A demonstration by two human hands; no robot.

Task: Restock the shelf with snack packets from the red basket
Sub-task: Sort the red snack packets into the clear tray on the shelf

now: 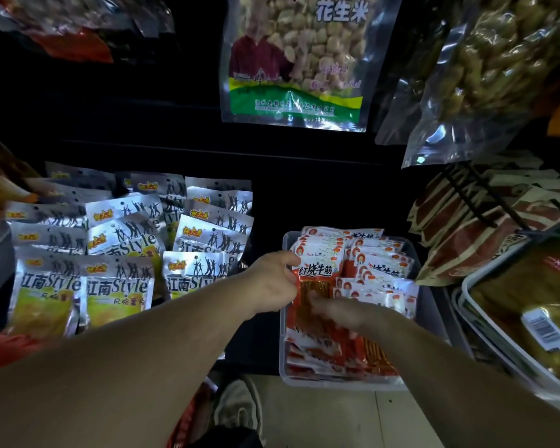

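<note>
Head view: the left hand [274, 279] has its fingers curled, thumb and fingertips pinching the upper left edge of a red and white snack packet [317, 286]. The right hand [340, 310] lies on the lower half of the same packet. Its fingers [316, 302] are bent over the front of the packet, but they are blurred, so whether they grip it or only rest on it cannot be told.

The packet stands upright between the two hands, inside a clear plastic tray [284, 337] on the dark shelf. More packets of the same kind [379, 263] are stacked just beyond and to the right of the right fingers, and others lie flat under that hand, nearer the person.

To the left of the left fingers, well apart from the tray, rows of silver crisp bags [117, 286] lean back on the shelf. Above both hands hangs a clear bag of peanuts [295, 59]. Below the hands, on the floor, a shoe [240, 405] shows.
</note>
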